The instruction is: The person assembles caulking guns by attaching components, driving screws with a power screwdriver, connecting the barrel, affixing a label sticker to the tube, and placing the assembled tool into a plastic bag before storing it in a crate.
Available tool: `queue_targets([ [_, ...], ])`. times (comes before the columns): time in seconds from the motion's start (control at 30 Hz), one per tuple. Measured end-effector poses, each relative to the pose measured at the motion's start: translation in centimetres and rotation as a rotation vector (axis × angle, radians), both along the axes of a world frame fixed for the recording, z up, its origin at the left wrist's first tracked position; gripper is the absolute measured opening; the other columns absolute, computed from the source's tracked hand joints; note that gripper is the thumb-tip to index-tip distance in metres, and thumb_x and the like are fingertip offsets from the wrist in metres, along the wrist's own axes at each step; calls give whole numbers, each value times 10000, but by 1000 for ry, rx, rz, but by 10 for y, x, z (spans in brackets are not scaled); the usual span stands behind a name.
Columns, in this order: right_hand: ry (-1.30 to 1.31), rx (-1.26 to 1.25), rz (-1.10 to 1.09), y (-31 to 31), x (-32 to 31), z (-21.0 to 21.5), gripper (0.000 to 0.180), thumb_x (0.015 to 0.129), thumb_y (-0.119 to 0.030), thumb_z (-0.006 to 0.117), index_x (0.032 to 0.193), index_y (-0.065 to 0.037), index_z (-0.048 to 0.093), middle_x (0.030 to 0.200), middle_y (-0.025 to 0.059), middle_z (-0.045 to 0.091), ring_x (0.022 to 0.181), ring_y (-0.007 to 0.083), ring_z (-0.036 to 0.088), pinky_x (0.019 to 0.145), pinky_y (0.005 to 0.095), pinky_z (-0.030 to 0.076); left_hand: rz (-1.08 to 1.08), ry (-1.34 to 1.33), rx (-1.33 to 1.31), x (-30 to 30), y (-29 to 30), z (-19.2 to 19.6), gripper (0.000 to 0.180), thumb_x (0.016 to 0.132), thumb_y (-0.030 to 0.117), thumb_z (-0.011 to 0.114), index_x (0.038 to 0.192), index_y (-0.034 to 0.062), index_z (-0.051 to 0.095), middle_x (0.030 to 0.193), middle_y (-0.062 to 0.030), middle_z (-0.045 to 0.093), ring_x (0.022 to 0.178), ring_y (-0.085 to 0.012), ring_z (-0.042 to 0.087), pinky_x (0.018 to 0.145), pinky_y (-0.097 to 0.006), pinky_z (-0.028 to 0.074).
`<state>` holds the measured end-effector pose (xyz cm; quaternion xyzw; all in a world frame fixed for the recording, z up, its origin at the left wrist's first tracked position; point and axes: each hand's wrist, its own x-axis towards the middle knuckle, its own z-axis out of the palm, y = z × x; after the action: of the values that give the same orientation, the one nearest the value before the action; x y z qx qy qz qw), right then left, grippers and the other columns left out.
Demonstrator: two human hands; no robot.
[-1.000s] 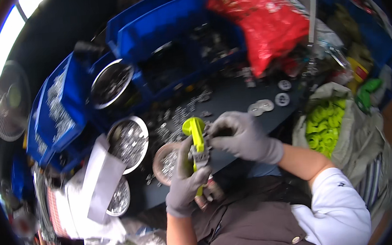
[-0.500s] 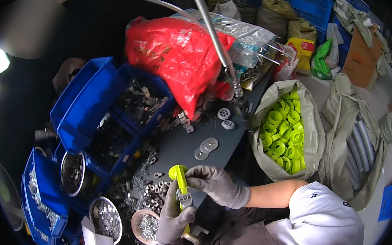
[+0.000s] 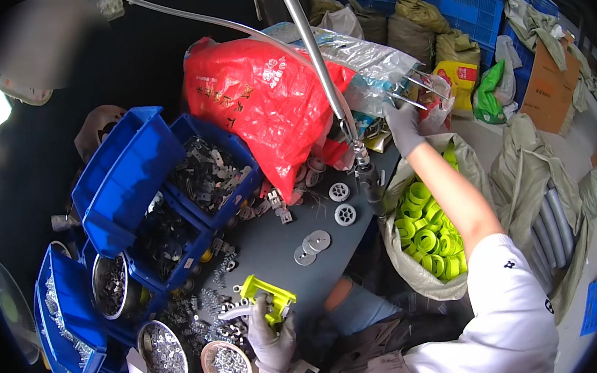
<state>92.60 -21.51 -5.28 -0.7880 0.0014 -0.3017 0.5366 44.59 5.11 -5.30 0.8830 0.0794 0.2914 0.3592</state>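
Note:
My left hand (image 3: 272, 343), in a grey glove, is closed round a yellow-green plastic bracket (image 3: 270, 294) above the near table. A grey curved piece (image 3: 235, 312) sticks out beside that bracket. My right hand (image 3: 404, 128), also gloved, is stretched out to the far right, at the metal rods (image 3: 411, 100) by the clear plastic bag (image 3: 365, 58). Its fingertips are partly hidden there, so whether they grip anything is unclear. Below the right forearm stands a woven sack (image 3: 425, 285) of yellow-green plastic rings (image 3: 425, 239).
Blue bins (image 3: 126, 175) of small metal parts stand at left, with bowls of screws (image 3: 228, 366) nearer. A red bag (image 3: 256, 98) lies behind a metal pole (image 3: 308, 38). Discs (image 3: 315, 243) and small wheels (image 3: 345, 214) rest on the table. Another sack (image 3: 521, 169) holds grey tubes.
My right hand has left the yellow-green bracket and moved far and right to the metal rods. My left hand still holds the bracket, now turned and tilted. The view has shifted slightly.

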Motion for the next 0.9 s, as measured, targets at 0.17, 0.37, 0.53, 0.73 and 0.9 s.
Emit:
queue_targets([
  [0.17,240,373,446,-19,-40,22,338,912,-326,559,981,-4,636,706,22,608,581,190,555,620,300,466,-15,62,228,-1,1,-7,685,694,3,739,1312,46,447,1110,-172,581,967,-346,593,830,-399,491],
  [0.37,583,256,885,-178,-292,32,153,925,-97,506,987,0,606,811,137,618,763,288,632,704,393,508,17,-22,105,-6,-4,2,635,692,28,752,1263,51,476,1058,-170,595,939,-370,589,777,-417,501],
  [0.53,1033,396,634,-171,-337,37,274,981,-237,465,1017,7,585,663,1,523,517,76,473,460,217,399,8,-153,64,-7,-7,14,654,716,4,748,1303,6,460,1102,-199,607,987,-353,621,860,-389,497],
  [0.73,290,-191,882,-92,-389,62,298,950,-91,471,1231,-27,546,667,19,500,518,126,483,464,277,389,142,-192,-654,-33,-5,41,672,806,59,700,1396,59,377,1083,-82,607,849,-177,619,757,-290,514],
  [0.9,-425,-815,1236,-31,-413,101,550,784,92,524,1309,-73,531,650,89,487,534,249,512,500,343,402,-120,-224,-1338,-95,-4,77,584,922,114,564,1436,163,291,807,24,489,552,-21,412,472,-150,332],
])
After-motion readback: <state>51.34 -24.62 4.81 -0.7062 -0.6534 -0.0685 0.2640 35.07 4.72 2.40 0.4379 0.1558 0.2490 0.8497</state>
